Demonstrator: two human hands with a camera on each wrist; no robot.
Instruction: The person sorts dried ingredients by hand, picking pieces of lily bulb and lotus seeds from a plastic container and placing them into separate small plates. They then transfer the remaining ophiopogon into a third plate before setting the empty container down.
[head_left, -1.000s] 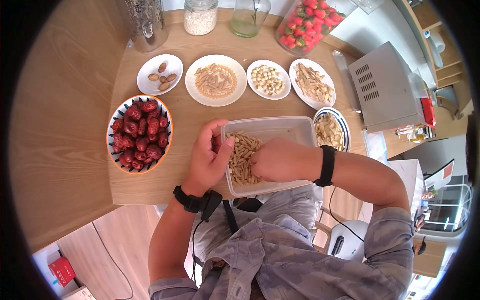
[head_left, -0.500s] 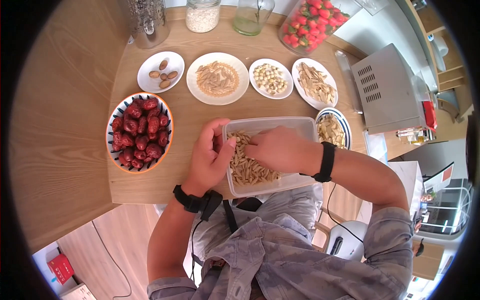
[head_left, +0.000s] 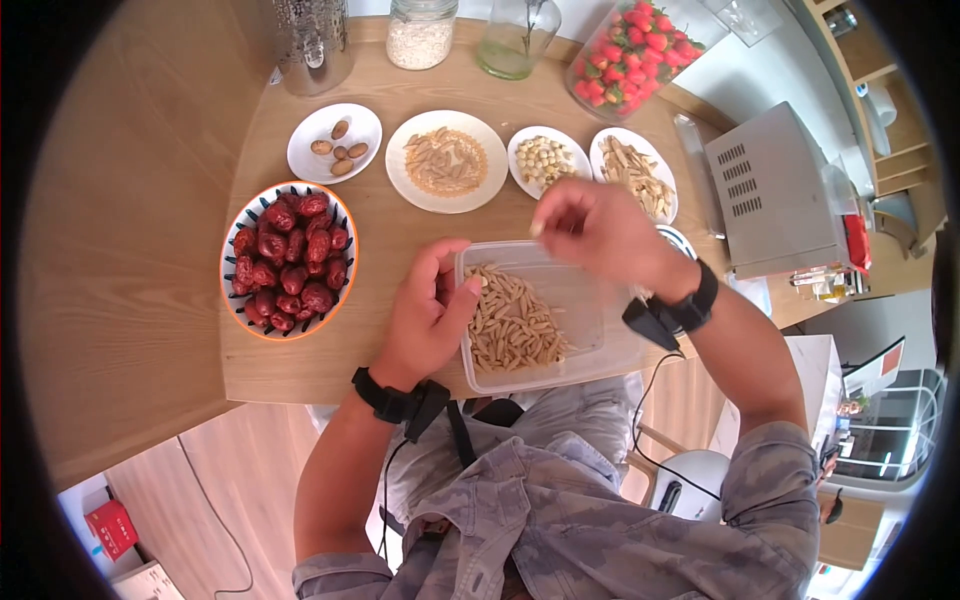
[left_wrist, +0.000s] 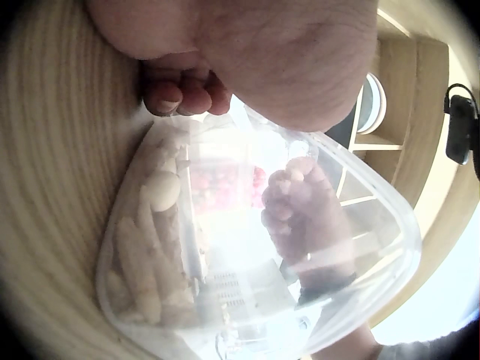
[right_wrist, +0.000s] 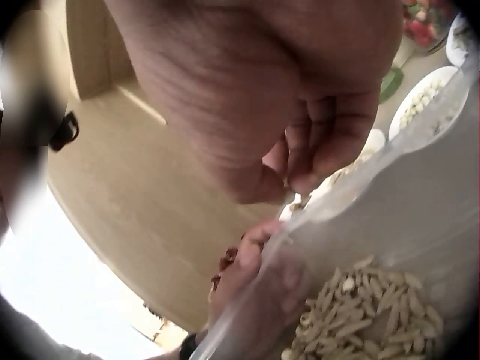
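Observation:
The left hand (head_left: 432, 315) grips the left wall of a clear plastic container (head_left: 585, 320), thumb at the rim. Tan, elongated pieces (head_left: 515, 325) lie loose in the container's left part. Above its far rim, the right hand (head_left: 605, 235) pinches a small pale piece (head_left: 537, 229) between thumb and fingertips. In the right wrist view the fingers of the right hand (right_wrist: 300, 112) curl together above the rim, beside the tan pieces (right_wrist: 375, 307). Through the clear wall in the left wrist view, a round pale piece (left_wrist: 164, 191) shows among the long ones.
Red dates fill an orange-rimmed bowl (head_left: 348, 270) at the left. Behind the container stand plates with brown nuts (head_left: 342, 167), thin tan pieces (head_left: 445, 165), round pale seeds (head_left: 540, 160) and pale slices (head_left: 635, 170). Farther back are jars and a tub of strawberries (head_left: 635, 55).
The right hand has risen out of the tan pieces and moved away from the body to above the far rim, now with a small pale piece in its fingertips. The left hand keeps its hold.

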